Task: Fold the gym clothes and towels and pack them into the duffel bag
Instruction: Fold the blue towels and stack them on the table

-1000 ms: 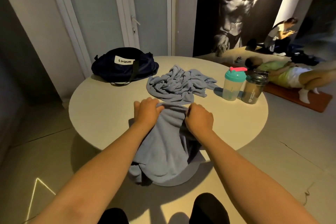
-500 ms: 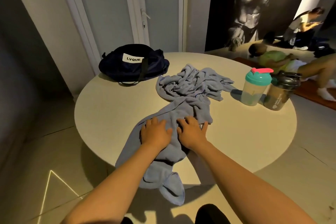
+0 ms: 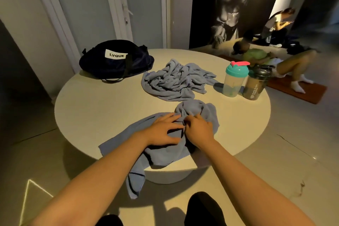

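**Barely begun: one towel under the hands, one waiting**

Furthest left, the duffel bag (image 3: 115,60) sat at the back of the round table (image 3: 91,106), well apart from the hands. Judging by that, it was parked out of the way so the front of the table could serve as a folding surface.

Next came the left hand (image 3: 161,132), fingers spread and flat. It pressed down on the near towel (image 3: 128,137), most likely to pin the cloth while the other end was worked. That towel lay across the table's front edge, with one end hanging off toward the floor.

Behind it, near the table's middle, the far towel (image 3: 176,79) lay in a crumpled heap that nothing touched. It was too rumpled to rule out a garment.

The right hand (image 3: 199,129) had its fingers curled into the bunched end of the near towel. It was gripping a fold, apparently to draw it out flat.

To the right stood a teal-lidded shaker (image 3: 234,79) and a dark shaker (image 3: 256,84). They touched each other and stood upright, clear of the cloth.

By count there was one bag, two blue-grey cloths, two shakers and two hands, with both hands on the same towel. By my reading nothing was folded yet and nothing packed, so the task was at its first step.
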Tool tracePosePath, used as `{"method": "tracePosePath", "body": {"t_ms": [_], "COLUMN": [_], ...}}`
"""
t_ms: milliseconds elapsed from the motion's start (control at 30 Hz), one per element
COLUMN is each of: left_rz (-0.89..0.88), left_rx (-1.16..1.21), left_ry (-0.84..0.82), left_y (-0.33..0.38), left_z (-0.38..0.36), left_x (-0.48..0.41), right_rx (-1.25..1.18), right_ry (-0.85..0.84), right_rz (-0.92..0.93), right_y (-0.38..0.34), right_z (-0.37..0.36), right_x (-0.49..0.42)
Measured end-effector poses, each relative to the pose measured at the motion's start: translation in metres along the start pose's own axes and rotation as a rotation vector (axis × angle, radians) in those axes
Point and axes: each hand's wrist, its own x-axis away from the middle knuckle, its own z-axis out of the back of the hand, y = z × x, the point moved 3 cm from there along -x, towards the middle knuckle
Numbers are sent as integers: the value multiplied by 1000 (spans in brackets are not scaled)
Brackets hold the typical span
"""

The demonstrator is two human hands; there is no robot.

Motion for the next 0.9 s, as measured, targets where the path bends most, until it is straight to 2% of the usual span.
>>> {"method": "tracePosePath", "body": {"t_ms": [67,100,133,200,267,333,367,433,500,567,633,700,767,833,900], "left_rz": [0,70,175,384,484,465,442,398,404,482,569,549,494,539,613], "left_rx": [40,-53,-154,-266,-319,-318,-290,-219,-216,-256,-305,-418,-476,-368,-309], "left_ry": [292,431,500,433,283,114,35,-79,-119,-62,103,303,427,400,288], "left_y": [1,0,-1,0,6,17,20,22,10,-12,-29,-26,-14,-10,-12], "left_z": [1,1,1,-1,-2,-4,-6,-8,-1,9,17,20,15,7,0], "left_x": [3,6,9,13,13,9,7,6,12,21,32,42,48,54,58], "right_rx": [67,110,150,224,250,128,0,-155,-69,95,196,199,131,24,-25], "right_ry": [-95,-146,-203,-300,-271,-119,-112,-198,-250,-325,-371,-293,-115,-63,-147], "right_rz": [-88,-171,-261,-399,-345,-104,-14,6,-81,-201,-269,-225,-57,83,101], "right_y": [13,19,24,25,20,7,0,-4,3,12,9,-6,-24,-41,-52], "right_z": [-3,-1,2,13,15,11,9,-1,-7,-11,-9,-6,-10,-18,-31], "right_x": [9,13,16,19,17,15,17,20,19,19,20,19,18,20,19]}}
